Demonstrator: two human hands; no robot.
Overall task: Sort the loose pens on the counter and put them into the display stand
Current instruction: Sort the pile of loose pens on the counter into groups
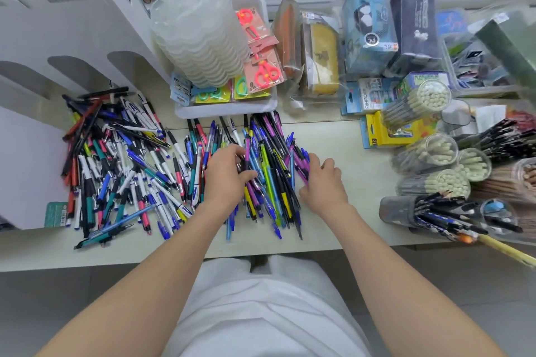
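Note:
A big heap of loose pens [121, 159] in many colours covers the left of the pale counter [342, 153]. A tidier bunch of pens [269, 159], mostly purple, blue, black and yellow, lies in the middle, roughly lined up front to back. My left hand [226, 174] lies on the left side of that bunch, fingers and thumb curled round a few pens. My right hand [322, 180] sits at the bunch's right edge, fingers bent against the purple pens. The white display stand [58, 46] with arched slots rises at the back left.
A stack of clear plastic cups [197, 29] stands in a white tray [226, 109] holding packed scissors. Pencil cases in wrappers [368, 23] fill the back. Clear tubs of pencils [426, 101] and a pot of pens [435, 214] crowd the right. The counter's front edge [174, 255] runs below the pens.

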